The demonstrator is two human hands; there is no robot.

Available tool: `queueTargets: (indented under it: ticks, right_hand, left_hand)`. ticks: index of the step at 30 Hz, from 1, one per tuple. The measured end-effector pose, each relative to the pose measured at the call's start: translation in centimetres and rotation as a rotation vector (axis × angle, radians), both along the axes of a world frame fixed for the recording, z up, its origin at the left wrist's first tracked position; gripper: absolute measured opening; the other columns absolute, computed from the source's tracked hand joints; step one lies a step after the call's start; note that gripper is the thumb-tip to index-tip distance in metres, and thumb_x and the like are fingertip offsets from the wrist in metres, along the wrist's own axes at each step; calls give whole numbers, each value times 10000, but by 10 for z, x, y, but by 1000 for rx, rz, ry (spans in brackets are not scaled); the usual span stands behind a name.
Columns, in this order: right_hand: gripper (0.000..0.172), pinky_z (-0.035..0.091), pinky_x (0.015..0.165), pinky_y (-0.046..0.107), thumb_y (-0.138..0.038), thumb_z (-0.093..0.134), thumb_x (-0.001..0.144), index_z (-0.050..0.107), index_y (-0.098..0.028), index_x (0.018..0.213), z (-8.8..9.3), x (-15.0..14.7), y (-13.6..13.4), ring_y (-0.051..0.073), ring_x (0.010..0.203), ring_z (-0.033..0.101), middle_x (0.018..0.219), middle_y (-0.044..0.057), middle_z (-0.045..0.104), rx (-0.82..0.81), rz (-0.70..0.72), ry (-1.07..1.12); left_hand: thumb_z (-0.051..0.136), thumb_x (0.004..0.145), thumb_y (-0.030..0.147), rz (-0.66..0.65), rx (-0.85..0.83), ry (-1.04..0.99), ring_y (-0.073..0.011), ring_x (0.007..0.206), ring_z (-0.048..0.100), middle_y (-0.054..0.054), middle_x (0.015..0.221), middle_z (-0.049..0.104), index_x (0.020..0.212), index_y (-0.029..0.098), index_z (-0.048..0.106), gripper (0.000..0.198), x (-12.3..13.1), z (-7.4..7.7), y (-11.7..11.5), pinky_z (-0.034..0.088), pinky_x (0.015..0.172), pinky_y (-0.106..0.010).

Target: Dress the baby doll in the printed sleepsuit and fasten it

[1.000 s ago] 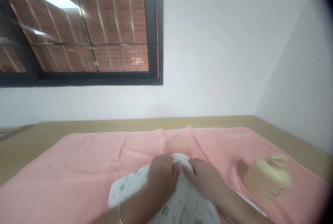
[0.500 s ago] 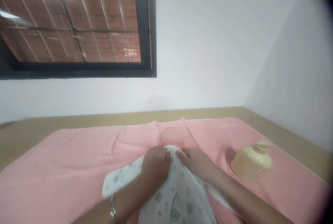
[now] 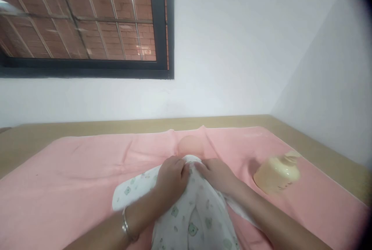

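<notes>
A baby doll lies on a pink towel [image 3: 87, 172], dressed in a white garment with small green bear prints [image 3: 192, 219]. Its bald head [image 3: 190, 147] points away from me. My left hand [image 3: 171, 178] and my right hand [image 3: 217, 174] both pinch the garment's fabric at the doll's neck, fingers closed on the collar. A silver bracelet [image 3: 125, 228] circles my left wrist.
A cream-coloured pump bottle [image 3: 276, 174] lies on its side on the towel to the right. The towel covers a tan surface [image 3: 26, 141] set against white walls. A dark-framed window [image 3: 84, 21] shows a brick wall at upper left.
The view has tilted down a little, so hands, doll and bottle sit higher in frame. Both hands stay gripping the collar.
</notes>
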State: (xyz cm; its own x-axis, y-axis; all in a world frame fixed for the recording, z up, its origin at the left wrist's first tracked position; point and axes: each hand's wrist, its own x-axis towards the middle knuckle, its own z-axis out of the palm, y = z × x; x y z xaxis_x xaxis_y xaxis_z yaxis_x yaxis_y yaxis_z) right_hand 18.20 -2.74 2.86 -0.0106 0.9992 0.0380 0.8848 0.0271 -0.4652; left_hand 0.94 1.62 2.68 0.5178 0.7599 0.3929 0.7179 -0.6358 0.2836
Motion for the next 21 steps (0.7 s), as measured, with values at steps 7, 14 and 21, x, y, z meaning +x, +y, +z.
queueTargets:
  ticks: [7, 14, 21]
  right_hand:
    - [331, 253, 581, 255, -357, 350, 912, 508, -182, 679, 4, -16, -15, 133, 666, 481, 707, 22, 574, 249, -36, -175]
    - [499, 260, 547, 237, -514, 239, 935, 569, -200, 730, 0, -2, -4, 133, 620, 507, 714, 18, 605, 21, -15, 42]
    - [447, 242, 562, 253, -392, 281, 942, 503, -181, 617, 2, -9, -12, 123, 591, 450, 619, 11, 542, 235, -22, -131]
  left_hand:
    - [264, 925, 366, -24, -292, -42, -150, 599, 492, -9, 656, 581, 631, 188, 501, 417, -6, 1, 11, 336, 563, -270]
    - [291, 912, 274, -59, -59, -9, -192, 753, 519, -52, 771, 615, 706, 177, 544, 340, -2, 4, 0, 374, 718, -326]
    - [260, 931, 361, -41, -231, -29, -162, 641, 515, -36, 694, 594, 668, 180, 538, 423, -4, 6, 7, 359, 595, -278]
